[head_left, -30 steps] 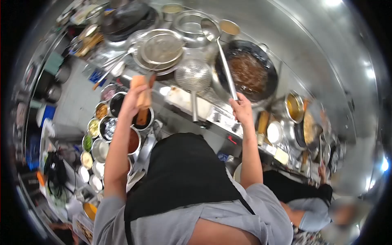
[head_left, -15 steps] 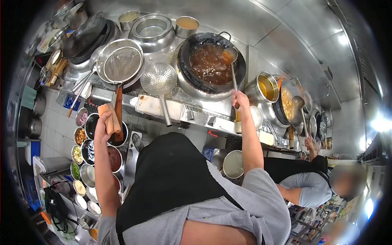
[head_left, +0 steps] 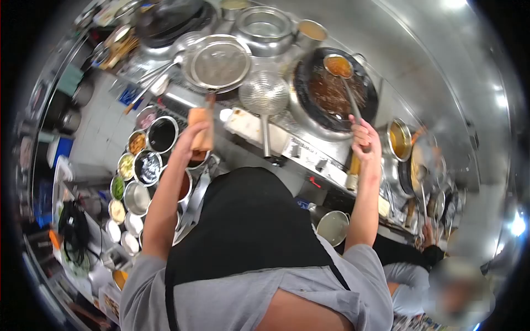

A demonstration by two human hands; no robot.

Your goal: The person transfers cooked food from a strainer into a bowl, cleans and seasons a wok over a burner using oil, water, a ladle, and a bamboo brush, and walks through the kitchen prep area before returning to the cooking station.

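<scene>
While my right hand (head_left: 365,139) is closed around the ladle (head_left: 351,98) by its handle, fingers curled in, the ladle's bowl sits over the far part of the wok (head_left: 303,91). Orange-brown stuff in the bowl, dark brown liquid (head_left: 329,100) in the wok. Can't tell if the bowl's underside touches the liquid.

My left hand (head_left: 187,140) pinches a folded tan cloth (head_left: 200,127), well left of the wok. Motion blur there, so exact finger placement unclear. Wooden handle (head_left: 211,101) of the mesh strainer (head_left: 221,65) is right by the cloth; contact unclear.

Perforated skimmer (head_left: 264,92) lies between strainer and wok, handle pointing back at me. Cream-colored cup (head_left: 312,30) is beyond the wok, slightly left. Pot of yellow liquid (head_left: 398,140) is just right of my right hand. Ingredient containers (head_left: 137,197) cluster below and left of my left hand. Co-worker's hand (head_left: 428,234) is off to the right, well apart from mine.
</scene>
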